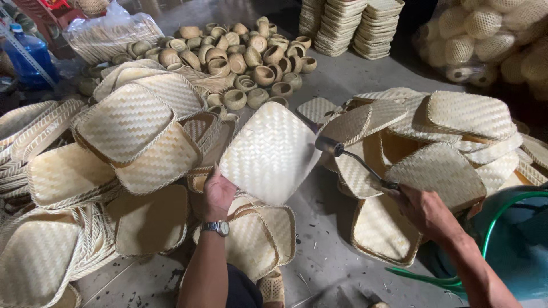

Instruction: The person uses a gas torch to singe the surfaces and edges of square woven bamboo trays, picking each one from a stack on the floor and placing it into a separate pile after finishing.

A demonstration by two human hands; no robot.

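A square woven bamboo tray (271, 153) is gripped at its lower corner by the left hand (218, 193), underside turned up and tilted toward the camera, right at the centre of the view. A wristwatch (217, 228) is worn on that wrist. Over at 3 o'clock, the right hand (421, 210) is closed around the handle of a torch wand (357, 162), whose dark metal nozzle is held just beside the tray's right edge; whether it touches cannot be told. A green hose (495, 228) is seen curling past the right forearm at 4 o'clock. At 9 o'clock a heap of woven trays (123, 122) is piled on the concrete floor (325, 228), and another heap of the same trays (456, 122) is spread at 2 o'clock, behind the wand. Small round woven cups (245, 54) are scattered at 12 o'clock, with neat stacks of baskets (348, 25) stood beyond them. A blue water bottle (28, 60) is glimpsed at 10 o'clock, well apart from the hands
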